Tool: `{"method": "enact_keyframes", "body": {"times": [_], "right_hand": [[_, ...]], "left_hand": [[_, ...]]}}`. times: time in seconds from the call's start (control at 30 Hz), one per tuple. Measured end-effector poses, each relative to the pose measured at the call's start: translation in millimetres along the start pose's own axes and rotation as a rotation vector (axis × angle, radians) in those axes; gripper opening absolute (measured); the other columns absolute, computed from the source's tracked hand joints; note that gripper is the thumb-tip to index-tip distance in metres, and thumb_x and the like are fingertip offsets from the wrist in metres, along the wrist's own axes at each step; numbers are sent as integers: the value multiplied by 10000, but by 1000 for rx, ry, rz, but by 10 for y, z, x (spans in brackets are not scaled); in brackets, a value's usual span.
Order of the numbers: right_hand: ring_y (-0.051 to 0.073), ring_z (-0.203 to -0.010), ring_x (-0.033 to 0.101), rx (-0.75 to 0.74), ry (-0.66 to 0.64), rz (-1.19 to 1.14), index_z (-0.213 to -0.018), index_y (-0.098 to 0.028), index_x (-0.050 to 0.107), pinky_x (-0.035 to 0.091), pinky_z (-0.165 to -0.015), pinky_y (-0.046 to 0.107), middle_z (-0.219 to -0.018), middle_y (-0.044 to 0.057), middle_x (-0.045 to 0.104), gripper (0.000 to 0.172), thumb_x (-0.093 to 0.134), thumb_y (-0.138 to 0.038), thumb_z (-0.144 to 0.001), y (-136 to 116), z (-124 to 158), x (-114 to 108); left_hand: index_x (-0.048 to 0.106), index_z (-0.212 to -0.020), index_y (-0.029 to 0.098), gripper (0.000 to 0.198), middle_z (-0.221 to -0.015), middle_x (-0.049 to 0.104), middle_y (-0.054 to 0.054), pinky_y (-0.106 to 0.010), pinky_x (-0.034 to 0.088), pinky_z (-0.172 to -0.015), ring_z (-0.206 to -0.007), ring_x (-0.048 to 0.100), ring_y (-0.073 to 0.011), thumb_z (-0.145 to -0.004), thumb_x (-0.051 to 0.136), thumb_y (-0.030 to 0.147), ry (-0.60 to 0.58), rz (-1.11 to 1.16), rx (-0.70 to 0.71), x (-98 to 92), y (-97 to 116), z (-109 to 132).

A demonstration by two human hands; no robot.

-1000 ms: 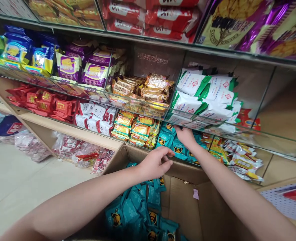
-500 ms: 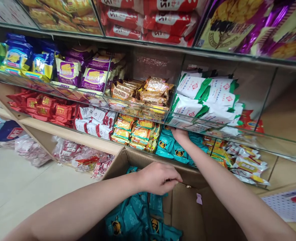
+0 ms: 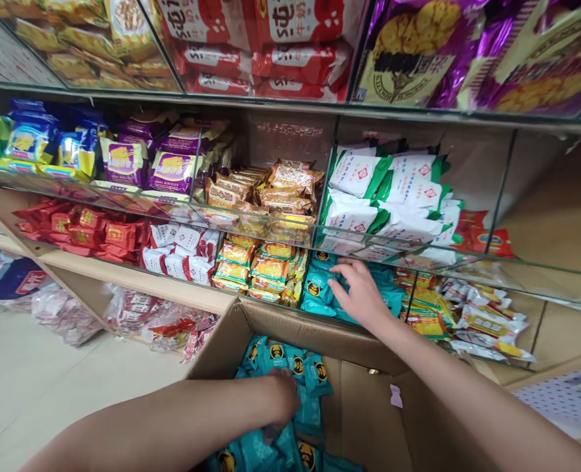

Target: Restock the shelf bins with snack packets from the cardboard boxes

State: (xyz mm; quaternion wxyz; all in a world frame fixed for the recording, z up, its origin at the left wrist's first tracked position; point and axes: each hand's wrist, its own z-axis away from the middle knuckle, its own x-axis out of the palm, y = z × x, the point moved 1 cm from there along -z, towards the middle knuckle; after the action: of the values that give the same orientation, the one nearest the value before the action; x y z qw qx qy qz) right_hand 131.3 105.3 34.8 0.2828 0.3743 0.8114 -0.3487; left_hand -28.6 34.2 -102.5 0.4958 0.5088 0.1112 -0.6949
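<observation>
My left hand reaches down into a cardboard box among teal snack packets with black and yellow round labels. Its fingers point down and are mostly hidden, so I cannot see whether they grip a packet. Higher up, my right hand is over the lower shelf compartment of matching teal packets. Its fingers are apart, with no packet between them, and they are close to the packets at the compartment's left side.
Orange-yellow packets fill the compartment to the left; yellow sticks and white packets lie to the right. A clear shelf lip runs above, below white-green packets. Bagged goods sit beneath the shelf.
My left hand has dropped from above the box down among the teal packets inside. My right hand has drawn back from deep in the compartment, and its fingers now show. The view has shifted slightly.
</observation>
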Motion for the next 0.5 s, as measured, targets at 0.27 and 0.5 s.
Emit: {"method": "enact_keyframes", "body": {"times": [0.27,0.5], "right_hand": [[180,-949,487,-330,-321,-200,-827,-169,594,437,-817,329,-970,82,561,175,419,-172,-834,-530,514,-192],[178,-955,526,-40,-389,-329,-960,-192,579,449,-810,323,-999,61,596,195,509,-274,-797,-519,599,-457]], "left_hand": [[551,-357,166,340,-548,579,-136,-568,363,-668,-846,535,-433,-400,766,427,-222,-218,26,-160,134,26],[592,-795,186,240,-699,551,-4,-265,405,-587,-656,511,-157,-637,647,358,9,233,335,-968,245,332]]}}
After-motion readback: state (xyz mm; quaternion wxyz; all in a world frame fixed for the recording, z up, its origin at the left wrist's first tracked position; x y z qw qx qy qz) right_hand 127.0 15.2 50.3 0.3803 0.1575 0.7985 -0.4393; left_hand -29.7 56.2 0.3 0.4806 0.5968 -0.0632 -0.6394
